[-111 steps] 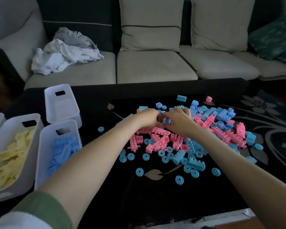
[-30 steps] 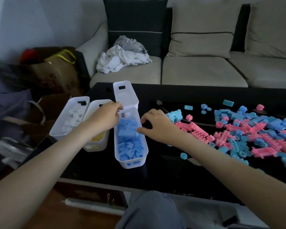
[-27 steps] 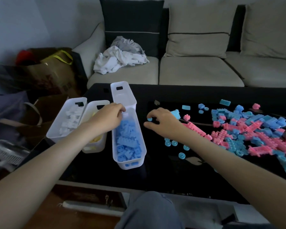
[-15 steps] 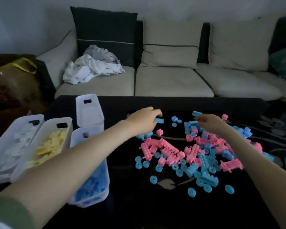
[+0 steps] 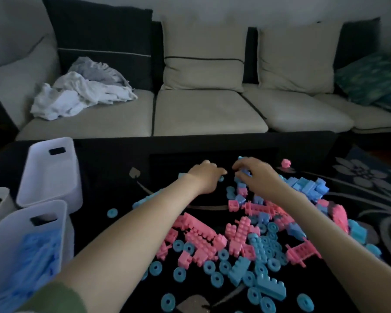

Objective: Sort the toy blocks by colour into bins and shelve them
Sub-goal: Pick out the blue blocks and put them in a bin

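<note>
Near the table's (image 5: 113,163) far edge the right hand (image 5: 255,175) curls round blue blocks (image 5: 244,172); the left hand's (image 5: 207,177) grip is unclear. Tangled pink blocks (image 5: 201,233) could ride along into the left-edge blue bin (image 5: 9,224).

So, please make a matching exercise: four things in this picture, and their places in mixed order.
1. crumpled white cloth
2. teal patterned cushion
3. white plastic bin of blue blocks
4. lone pink toy block

a. far side of the black table
b. left seat of the beige sofa
c. table's near left
d. sofa's right end

Pairs: 1-b, 2-d, 3-c, 4-a
</note>
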### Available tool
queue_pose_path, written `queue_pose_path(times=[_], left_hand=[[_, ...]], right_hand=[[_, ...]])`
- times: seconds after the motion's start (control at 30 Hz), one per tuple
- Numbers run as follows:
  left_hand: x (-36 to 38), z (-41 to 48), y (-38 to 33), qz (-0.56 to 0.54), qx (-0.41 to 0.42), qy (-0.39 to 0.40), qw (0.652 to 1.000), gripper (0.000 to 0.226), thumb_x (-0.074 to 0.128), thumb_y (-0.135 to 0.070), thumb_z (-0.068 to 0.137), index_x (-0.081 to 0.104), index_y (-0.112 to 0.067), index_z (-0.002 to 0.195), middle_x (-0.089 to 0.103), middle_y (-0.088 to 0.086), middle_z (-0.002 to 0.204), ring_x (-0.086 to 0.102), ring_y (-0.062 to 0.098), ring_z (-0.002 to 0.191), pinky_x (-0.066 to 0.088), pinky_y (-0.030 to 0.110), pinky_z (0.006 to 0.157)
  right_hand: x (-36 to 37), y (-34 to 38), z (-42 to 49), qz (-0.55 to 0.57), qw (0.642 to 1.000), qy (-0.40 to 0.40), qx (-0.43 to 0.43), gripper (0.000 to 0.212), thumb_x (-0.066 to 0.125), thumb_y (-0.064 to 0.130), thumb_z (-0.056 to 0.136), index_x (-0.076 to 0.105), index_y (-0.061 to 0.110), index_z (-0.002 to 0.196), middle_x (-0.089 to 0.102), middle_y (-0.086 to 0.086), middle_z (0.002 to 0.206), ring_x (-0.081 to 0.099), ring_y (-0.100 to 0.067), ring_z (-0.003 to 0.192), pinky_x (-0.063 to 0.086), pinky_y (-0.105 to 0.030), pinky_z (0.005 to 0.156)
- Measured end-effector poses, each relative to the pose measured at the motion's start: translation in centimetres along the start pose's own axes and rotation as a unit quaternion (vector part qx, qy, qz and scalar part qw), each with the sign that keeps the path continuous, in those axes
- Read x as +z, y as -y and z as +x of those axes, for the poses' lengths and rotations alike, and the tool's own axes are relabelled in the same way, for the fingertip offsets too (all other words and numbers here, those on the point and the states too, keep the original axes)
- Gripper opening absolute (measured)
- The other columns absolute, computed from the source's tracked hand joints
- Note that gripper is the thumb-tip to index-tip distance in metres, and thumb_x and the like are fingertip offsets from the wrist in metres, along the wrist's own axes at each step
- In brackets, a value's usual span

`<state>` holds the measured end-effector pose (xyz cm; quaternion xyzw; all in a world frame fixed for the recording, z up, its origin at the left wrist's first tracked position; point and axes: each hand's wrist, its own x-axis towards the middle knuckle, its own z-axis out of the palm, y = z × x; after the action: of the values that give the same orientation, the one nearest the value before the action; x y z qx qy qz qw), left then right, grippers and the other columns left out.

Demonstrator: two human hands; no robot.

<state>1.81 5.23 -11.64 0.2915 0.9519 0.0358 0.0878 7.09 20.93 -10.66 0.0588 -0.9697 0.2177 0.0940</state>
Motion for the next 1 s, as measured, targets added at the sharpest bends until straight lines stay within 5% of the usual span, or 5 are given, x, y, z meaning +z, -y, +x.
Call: queue_pose_path(times=[0.2, 0.33, 0.43, 0.73, 1.0], left_hand=[[0.0, -0.9, 0.4, -0.041, -0.029, -0.007, 0.999, 0.040, 0.041, -0.007, 0.097, 0.045, -0.013, 0.137, 0.043, 0.013, 0.132, 0.034, 0.033, 0.127, 0.035, 0.039, 0.105], [-0.5, -1.5, 1.0, -0.191, -0.074, -0.005, 0.979, 0.049, 0.046, -0.013, 0.097, 0.036, -0.020, 0.144, 0.055, 0.008, 0.129, 0.054, 0.020, 0.111, 0.043, 0.030, 0.095], [-1.2, -2.3, 0.6, -0.248, -0.076, -0.037, 0.965, 0.050, 0.046, -0.016, 0.098, 0.033, -0.022, 0.146, 0.056, 0.008, 0.128, 0.060, 0.016, 0.098, 0.048, 0.027, 0.077], [-0.1, -3.5, -4.4, -0.191, -0.025, 0.004, 0.981, 0.027, 0.032, -0.008, 0.097, 0.046, -0.015, 0.118, 0.054, 0.007, 0.095, 0.051, 0.016, 0.070, 0.038, 0.027, 0.055], [-0.4, -4.6, -5.5, -0.086, -0.015, -0.029, 0.996, 0.033, 0.048, -0.048, 0.094, 0.055, -0.016, 0.098, 0.059, -0.002, 0.081, 0.056, 0.014, 0.068, 0.041, 0.028, 0.056]], right_hand=[[-2.8, -1.8, -3.9, 0.031, 0.996, 0.074, 0.028, 0.023, 0.051, 0.009, 0.090, 0.057, 0.020, 0.109, 0.053, -0.004, 0.106, 0.055, -0.018, 0.091, 0.043, -0.020, 0.073], [-2.6, -2.6, -4.9, 0.041, 0.994, 0.081, 0.066, 0.025, 0.042, 0.006, 0.092, 0.060, 0.017, 0.107, 0.058, -0.007, 0.105, 0.060, -0.025, 0.090, 0.051, -0.034, 0.079], [-2.0, -2.6, -5.0, 0.014, 0.994, 0.111, 0.015, 0.017, 0.052, 0.016, 0.094, 0.058, 0.017, 0.109, 0.049, 0.002, 0.106, 0.051, -0.011, 0.089, 0.038, -0.014, 0.075], [-1.6, -2.6, -4.3, -0.114, 0.977, 0.173, -0.049, 0.021, 0.050, 0.025, 0.095, 0.060, 0.021, 0.113, 0.043, 0.001, 0.110, 0.040, -0.016, 0.106, 0.035, -0.029, 0.092], [-1.9, -2.1, -5.2, -0.168, 0.967, 0.179, -0.071, 0.031, 0.060, 0.031, 0.089, 0.058, 0.020, 0.117, 0.047, 0.000, 0.116, 0.041, -0.016, 0.111, 0.040, -0.033, 0.096]])
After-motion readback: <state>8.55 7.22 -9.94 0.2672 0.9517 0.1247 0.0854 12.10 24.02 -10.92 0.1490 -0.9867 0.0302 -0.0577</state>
